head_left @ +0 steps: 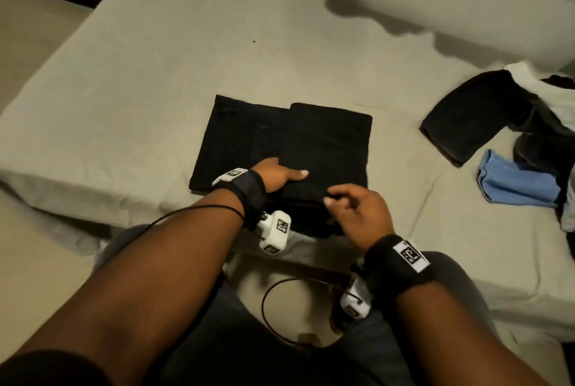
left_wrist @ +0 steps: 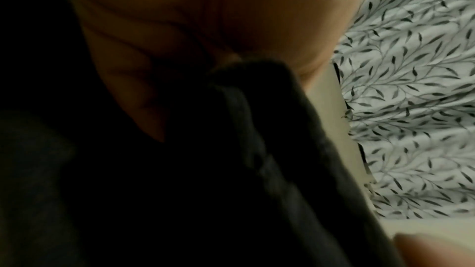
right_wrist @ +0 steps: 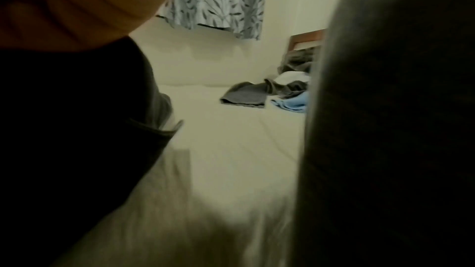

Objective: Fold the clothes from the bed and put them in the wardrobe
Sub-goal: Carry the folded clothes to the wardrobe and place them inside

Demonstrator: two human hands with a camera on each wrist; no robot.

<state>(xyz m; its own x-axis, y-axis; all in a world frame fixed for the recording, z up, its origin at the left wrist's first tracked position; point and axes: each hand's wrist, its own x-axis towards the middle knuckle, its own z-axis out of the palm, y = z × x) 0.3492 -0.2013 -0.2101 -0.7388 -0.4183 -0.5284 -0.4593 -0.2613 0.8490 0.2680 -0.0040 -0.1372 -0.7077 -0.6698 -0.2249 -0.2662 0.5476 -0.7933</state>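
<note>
Black folded cloth garment [head_left: 280, 149]: centre of the beige-sheeted bed [head_left: 155, 58], near edge at 6 o'clock, placed for flattening.
Left hand [head_left: 275, 174]: fingers tucked between the layers, thumb straight on top, probably pinning the fold.
Right hand [head_left: 357, 211]: fingers curled, pinching the garment's near edge (likely to carry it over).
Loose pile of dark, white and blue clothes [head_left: 513, 136]: at 3 o'clock, well apart, unfolded.
Wardrobe: not in view.

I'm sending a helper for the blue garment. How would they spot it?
Go to the bed and the loose clothes pile at its right edge. The blue garment lies at the pile's near side, the only bright blue piece among black and white ones.
</note>
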